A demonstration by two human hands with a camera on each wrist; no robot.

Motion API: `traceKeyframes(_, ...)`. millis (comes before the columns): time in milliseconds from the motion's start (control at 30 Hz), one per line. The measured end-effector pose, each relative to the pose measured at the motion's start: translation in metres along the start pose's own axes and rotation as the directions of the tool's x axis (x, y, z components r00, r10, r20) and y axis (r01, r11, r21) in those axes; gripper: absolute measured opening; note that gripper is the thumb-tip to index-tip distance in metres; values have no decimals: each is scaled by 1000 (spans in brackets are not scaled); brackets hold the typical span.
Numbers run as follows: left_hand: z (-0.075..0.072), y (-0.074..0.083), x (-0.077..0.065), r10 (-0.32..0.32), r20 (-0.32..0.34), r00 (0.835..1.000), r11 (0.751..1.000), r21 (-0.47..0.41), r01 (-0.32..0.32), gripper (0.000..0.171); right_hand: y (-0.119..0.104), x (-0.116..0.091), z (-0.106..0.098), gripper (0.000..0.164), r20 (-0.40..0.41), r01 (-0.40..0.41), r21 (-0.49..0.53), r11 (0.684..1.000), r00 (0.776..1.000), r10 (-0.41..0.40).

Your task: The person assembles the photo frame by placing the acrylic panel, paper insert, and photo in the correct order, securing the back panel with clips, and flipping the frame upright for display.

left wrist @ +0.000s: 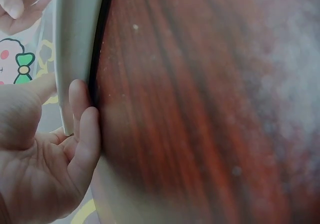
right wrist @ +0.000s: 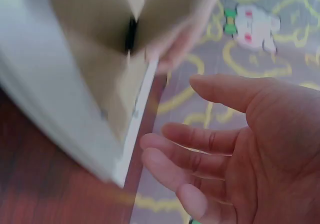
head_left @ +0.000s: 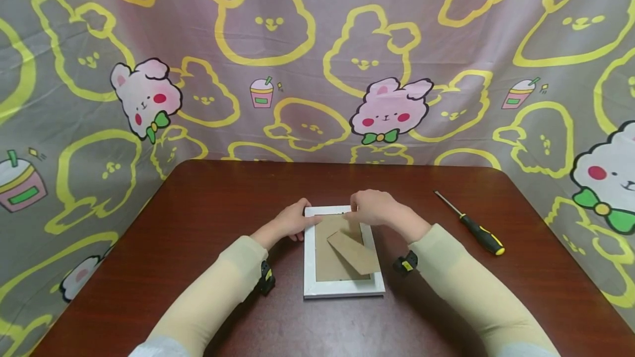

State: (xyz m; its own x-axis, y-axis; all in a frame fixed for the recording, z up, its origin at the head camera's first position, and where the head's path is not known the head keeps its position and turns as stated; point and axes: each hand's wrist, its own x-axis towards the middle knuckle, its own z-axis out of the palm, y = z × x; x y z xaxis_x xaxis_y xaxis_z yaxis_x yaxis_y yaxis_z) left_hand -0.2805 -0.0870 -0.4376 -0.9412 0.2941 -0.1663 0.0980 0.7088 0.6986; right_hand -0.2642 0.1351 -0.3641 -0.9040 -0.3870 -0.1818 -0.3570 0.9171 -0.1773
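Note:
A white picture frame [head_left: 310, 260] lies face down on the table, its brown backing board [head_left: 326, 266] showing. From the backing a brown easel stand [head_left: 353, 253] sticks out at a slant toward the lower right. My left hand [head_left: 294, 220] grips the frame's far left edge, thumb over the border; in the left wrist view, the fingers of that hand [left wrist: 55, 154] curl against its side. Over the frame's far right corner is my right hand [head_left: 375, 207]. The right wrist view has this hand [right wrist: 235, 149] with fingers spread and loosely bent, apart from the frame and holding nothing.
A screwdriver [head_left: 476, 229] with a black and yellow handle lies on the dark red-brown table [head_left: 223, 197], right of the frame. Behind the table hangs a curtain [head_left: 297, 81] printed with cartoon rabbits. Black wrist devices [head_left: 267, 277] are worn on both sleeves.

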Motion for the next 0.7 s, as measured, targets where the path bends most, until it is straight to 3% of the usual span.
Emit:
traceKeyframes(100, 0, 0, 0, 3, -1, 1000, 1000, 6, -3, 41, 16, 2, -2, 31, 21, -60, 61, 996, 998, 59)
traceKeyframes(267, 0, 1, -1, 1, 3, 1000, 1000, 6, -1, 40, 34, 3, 4, 34, 134, -119, 161, 980, 986, 98)
traceKeyframes(700, 0, 0, -2, -9, 5, 1000, 1000, 1, 9, 42, 43, 8, 23, 43, 208, -122, 172, 977, 974, 85)
